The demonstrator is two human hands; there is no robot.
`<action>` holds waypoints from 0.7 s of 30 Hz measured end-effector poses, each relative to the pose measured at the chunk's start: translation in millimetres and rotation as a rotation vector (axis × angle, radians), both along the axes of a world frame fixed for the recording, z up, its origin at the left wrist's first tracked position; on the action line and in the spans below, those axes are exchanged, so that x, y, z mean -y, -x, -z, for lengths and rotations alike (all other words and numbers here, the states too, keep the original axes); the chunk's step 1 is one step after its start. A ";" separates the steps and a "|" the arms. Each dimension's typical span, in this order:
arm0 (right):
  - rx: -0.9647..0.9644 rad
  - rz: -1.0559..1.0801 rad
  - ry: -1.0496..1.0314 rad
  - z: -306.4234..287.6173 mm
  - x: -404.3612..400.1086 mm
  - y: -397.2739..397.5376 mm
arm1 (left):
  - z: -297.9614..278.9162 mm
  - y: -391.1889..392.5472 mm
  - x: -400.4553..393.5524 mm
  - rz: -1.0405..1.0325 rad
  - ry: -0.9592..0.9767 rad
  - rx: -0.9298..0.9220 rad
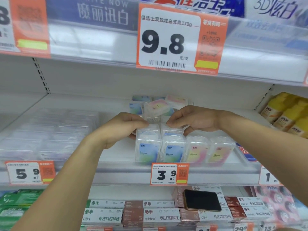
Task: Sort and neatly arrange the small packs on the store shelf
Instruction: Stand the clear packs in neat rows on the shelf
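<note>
A white metal store shelf point(116, 157) runs across the view, with an orange-and-white 3.9 price tag point(169, 174) clipped to its front rail. Just above that tag stands a front row of four small clear plastic packs: two with blue-green labels point(148, 148), two with pink-yellow labels point(197, 150). Farther back above the tag, more packs lie in a loose tilted heap point(157, 106). The left hand point(123, 129) pinches the top of the leftmost blue-green pack; the right hand point(193, 120) pinches the top of its neighbour point(173, 147). Both grips are only fingertip pinches on smooth lids, so a tug could probably slip, tip the pack forward over the rail, or knock the row askew.
</note>
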State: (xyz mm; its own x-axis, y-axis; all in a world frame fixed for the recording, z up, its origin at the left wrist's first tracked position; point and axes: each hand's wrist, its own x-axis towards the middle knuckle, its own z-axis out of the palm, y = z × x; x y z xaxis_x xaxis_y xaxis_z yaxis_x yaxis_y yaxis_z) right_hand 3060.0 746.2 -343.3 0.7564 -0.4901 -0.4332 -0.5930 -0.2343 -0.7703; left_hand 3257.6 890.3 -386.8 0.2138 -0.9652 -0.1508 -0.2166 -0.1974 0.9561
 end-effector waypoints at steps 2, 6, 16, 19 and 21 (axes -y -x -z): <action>-0.009 -0.004 -0.002 -1.2 0.3 -0.3 | -0.2 1.3 -0.3 0.029 -0.007 -0.005; -0.018 -0.005 -0.006 -0.6 0.8 -0.1 | -1.0 1.6 -0.1 0.042 -0.009 0.005; -0.074 -0.039 -0.029 2.2 -0.1 0.5 | -0.2 -0.8 -2.9 0.083 -0.013 -0.008; -0.101 -0.036 -0.075 2.9 -0.5 1.3 | 0.3 -1.5 -2.7 0.099 -0.024 -0.005; -0.106 -0.045 -0.075 2.9 0.1 2.7 | 0.8 -1.7 -2.1 0.105 -0.033 0.003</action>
State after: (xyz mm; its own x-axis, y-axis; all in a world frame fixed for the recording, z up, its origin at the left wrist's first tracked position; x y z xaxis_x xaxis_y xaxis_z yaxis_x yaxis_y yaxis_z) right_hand 3057.3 746.1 -346.2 0.7249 -0.4196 -0.5464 -0.6624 -0.2067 -0.7201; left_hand 3259.3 892.4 -387.6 0.1123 -0.9767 -0.1826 -0.2404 -0.2051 0.9488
